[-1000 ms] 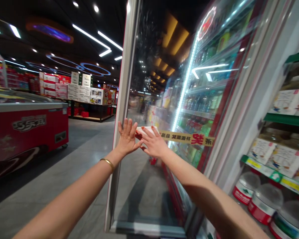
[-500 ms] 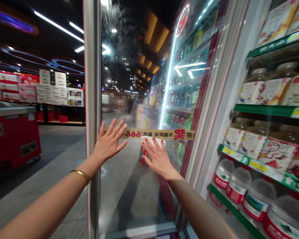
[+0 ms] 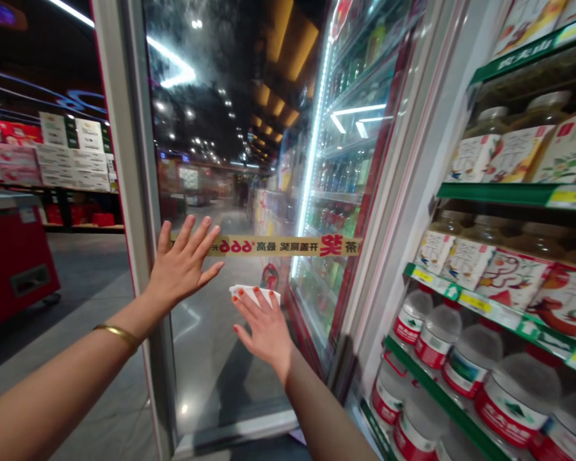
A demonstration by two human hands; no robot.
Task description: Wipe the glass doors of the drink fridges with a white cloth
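Cloth (image 3: 248,292) sits against the glass door (image 3: 206,365), six o'clock of the yellow strip (image 3: 288,246), under the spread right hand (image 3: 267,331); the left hand (image 3: 177,269) splays at ten o'clock from it. Looks like mid-wipe, and the next stroke calls for flat, steady pressure.

So the right hand (image 3: 266,333) has slid down the glass door (image 3: 221,365) toward its bottom edge, white cloth (image 3: 264,295) under the fingers. A second ago that cloth covered part of the gold strip (image 3: 292,246); now it's clear below it, and the red 666 shows. The hands were bunched up together then, but now the left hand (image 3: 182,266) is well apart. View's swung too: red freezer (image 3: 26,259) mostly cropped off, more bottles (image 3: 415,426) in sight lower right.
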